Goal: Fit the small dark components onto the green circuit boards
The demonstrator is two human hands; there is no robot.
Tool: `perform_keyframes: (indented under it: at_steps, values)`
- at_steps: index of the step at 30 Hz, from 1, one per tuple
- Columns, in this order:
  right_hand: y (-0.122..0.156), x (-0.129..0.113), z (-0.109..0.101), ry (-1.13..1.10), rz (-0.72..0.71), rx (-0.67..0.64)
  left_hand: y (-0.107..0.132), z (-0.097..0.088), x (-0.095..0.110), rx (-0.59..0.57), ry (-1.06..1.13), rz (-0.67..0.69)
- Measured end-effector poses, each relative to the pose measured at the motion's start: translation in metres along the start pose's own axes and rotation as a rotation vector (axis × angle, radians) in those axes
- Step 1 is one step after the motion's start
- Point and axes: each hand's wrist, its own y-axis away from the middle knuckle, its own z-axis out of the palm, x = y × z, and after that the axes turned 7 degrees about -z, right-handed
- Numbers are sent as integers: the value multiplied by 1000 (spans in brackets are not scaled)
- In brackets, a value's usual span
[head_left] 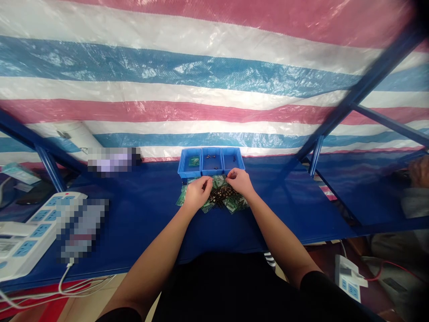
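Note:
My left hand (198, 192) is closed in a pinch over the left part of a heap; whatever sits between its fingertips is too small to make out. Opposite it, my right hand (240, 181) pinches too, thumb and finger together, and I cannot see what they grip. Under and between both hands lie small clear packets with green (234, 204) and a mound of small dark, brassy metal pieces (224, 195). Just behind stand three joined blue bins: the left bin (182, 166) holds some green packets, the middle bin (212, 171) and the right bin (237, 151) a few small pieces.
A white power strip (31, 243) and a blurred-out device with a cable (69, 266) lie on the blue table (140, 223) at left. Blue frame bars (335, 120) rise on both sides before a striped sheet (201, 107). Another person's hand (419, 171) shows far right.

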Motion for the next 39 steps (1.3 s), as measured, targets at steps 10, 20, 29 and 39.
perform_keyframes:
  at_steps: [10, 20, 29, 39]
  values:
    - [3, -23, -4, -363, -222, 183, 0, 0, -1, -18, -5, 5]
    - [0, -28, -2, -795, -210, 199, -1, 1, -3, -37, 55, -73]
    - [1, -30, 0, -833, -195, 244, 0, 2, -3, -65, 194, -47]
    - [3, -33, -3, -828, -185, 93, 0, 5, -3, 4, 224, -80]
